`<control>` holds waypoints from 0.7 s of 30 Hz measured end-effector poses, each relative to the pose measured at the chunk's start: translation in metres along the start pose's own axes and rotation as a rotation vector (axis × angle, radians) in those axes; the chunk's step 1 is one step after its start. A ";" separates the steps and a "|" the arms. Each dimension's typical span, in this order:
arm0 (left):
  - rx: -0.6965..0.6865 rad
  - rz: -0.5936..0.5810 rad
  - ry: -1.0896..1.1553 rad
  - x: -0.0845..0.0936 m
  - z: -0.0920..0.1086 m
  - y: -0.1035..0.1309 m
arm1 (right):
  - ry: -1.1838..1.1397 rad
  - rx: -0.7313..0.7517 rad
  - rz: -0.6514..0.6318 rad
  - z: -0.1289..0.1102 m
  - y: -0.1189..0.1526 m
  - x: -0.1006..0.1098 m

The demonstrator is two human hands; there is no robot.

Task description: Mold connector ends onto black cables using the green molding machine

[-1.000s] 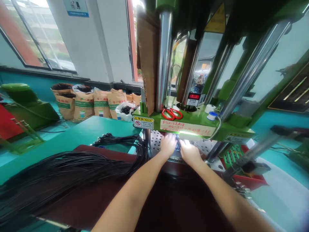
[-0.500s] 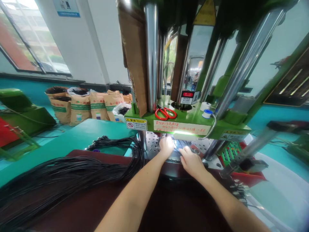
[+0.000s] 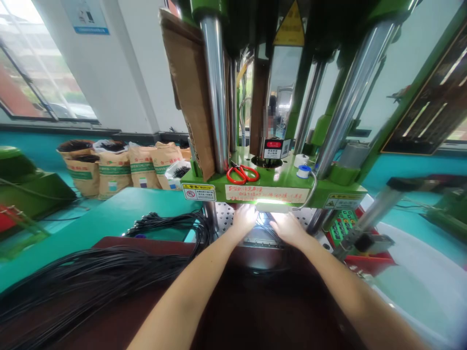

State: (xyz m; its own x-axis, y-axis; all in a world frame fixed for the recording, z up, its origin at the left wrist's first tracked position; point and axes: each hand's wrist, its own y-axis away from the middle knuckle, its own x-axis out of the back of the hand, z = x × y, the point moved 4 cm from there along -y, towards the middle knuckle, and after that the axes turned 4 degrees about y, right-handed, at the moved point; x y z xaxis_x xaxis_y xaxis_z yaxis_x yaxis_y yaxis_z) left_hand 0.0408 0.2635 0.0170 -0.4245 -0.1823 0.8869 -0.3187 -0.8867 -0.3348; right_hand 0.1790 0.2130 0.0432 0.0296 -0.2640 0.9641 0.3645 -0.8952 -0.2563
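Both hands reach under the green press plate (image 3: 219, 193), over a lit metal mould (image 3: 260, 239). My left hand (image 3: 245, 217) is at the mould's left side, its fingertips partly hidden by the plate and washed out by light. My right hand (image 3: 287, 227) lies at the right side, beside thin black cables (image 3: 269, 230) that run over the mould's front. Its fingertips are blurred, and whether either hand grips anything is not clear. Red-handled scissors (image 3: 242, 174) rest on top of the plate.
Long black cables (image 3: 109, 265) are bundled on the dark red table at left. A green control panel (image 3: 343, 226) and a white tub (image 3: 419, 277) stand at right. Metal columns (image 3: 215, 97) flank the work area. Paper sacks (image 3: 115, 170) stand behind.
Both hands have moved farther in under the plate, so more of the fingers is hidden. The right hand has turned flatter over the mould. The whole view has shifted slightly.
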 end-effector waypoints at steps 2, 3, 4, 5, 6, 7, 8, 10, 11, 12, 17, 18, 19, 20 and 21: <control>-0.096 -0.024 -0.001 -0.002 -0.001 0.001 | -0.010 0.026 -0.047 0.004 -0.010 -0.008; -0.149 -0.045 -0.002 -0.003 -0.001 0.001 | -0.014 0.033 -0.070 0.005 -0.014 -0.012; -0.197 -0.065 -0.004 -0.004 0.000 0.001 | -0.019 0.036 -0.091 0.007 -0.018 -0.016; -0.234 -0.081 -0.005 -0.006 -0.001 0.001 | -0.023 0.035 -0.108 0.008 -0.021 -0.020; -0.257 -0.094 -0.005 -0.007 -0.001 0.000 | -0.028 0.033 -0.121 0.009 -0.023 -0.023; -0.266 -0.104 0.001 -0.007 -0.001 0.000 | -0.034 0.031 -0.131 0.010 -0.025 -0.026; -0.262 -0.115 0.013 -0.008 -0.002 -0.001 | -0.040 0.030 -0.139 0.011 -0.026 -0.028; -0.221 -0.145 0.053 -0.009 -0.004 -0.004 | -0.055 0.027 -0.152 0.012 -0.029 -0.031; -0.196 -0.171 0.074 -0.010 -0.005 -0.006 | -0.061 0.024 -0.159 0.011 -0.030 -0.032; -0.172 -0.202 0.092 -0.011 -0.006 -0.007 | -0.066 0.020 -0.166 0.011 -0.032 -0.033; -0.108 -0.273 0.118 -0.016 -0.008 -0.015 | -0.069 -0.013 -0.187 0.006 -0.041 -0.030; -0.105 -0.266 0.117 -0.016 -0.008 -0.016 | -0.067 -0.019 -0.187 0.006 -0.043 -0.029; -0.102 -0.259 0.115 -0.016 -0.008 -0.016 | -0.064 -0.025 -0.185 0.006 -0.043 -0.027; -0.100 -0.253 0.114 -0.014 -0.009 -0.015 | -0.062 -0.031 -0.180 0.007 -0.043 -0.025; -0.097 -0.247 0.111 -0.012 -0.010 -0.014 | -0.060 -0.037 -0.174 0.008 -0.041 -0.023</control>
State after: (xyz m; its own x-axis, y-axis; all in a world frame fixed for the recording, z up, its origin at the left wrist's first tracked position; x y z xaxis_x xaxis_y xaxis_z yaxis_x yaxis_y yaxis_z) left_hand 0.0419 0.2822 0.0073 -0.4126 0.0870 0.9068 -0.5012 -0.8529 -0.1462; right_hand 0.1708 0.2589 0.0321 0.0252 -0.0832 0.9962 0.3347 -0.9383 -0.0868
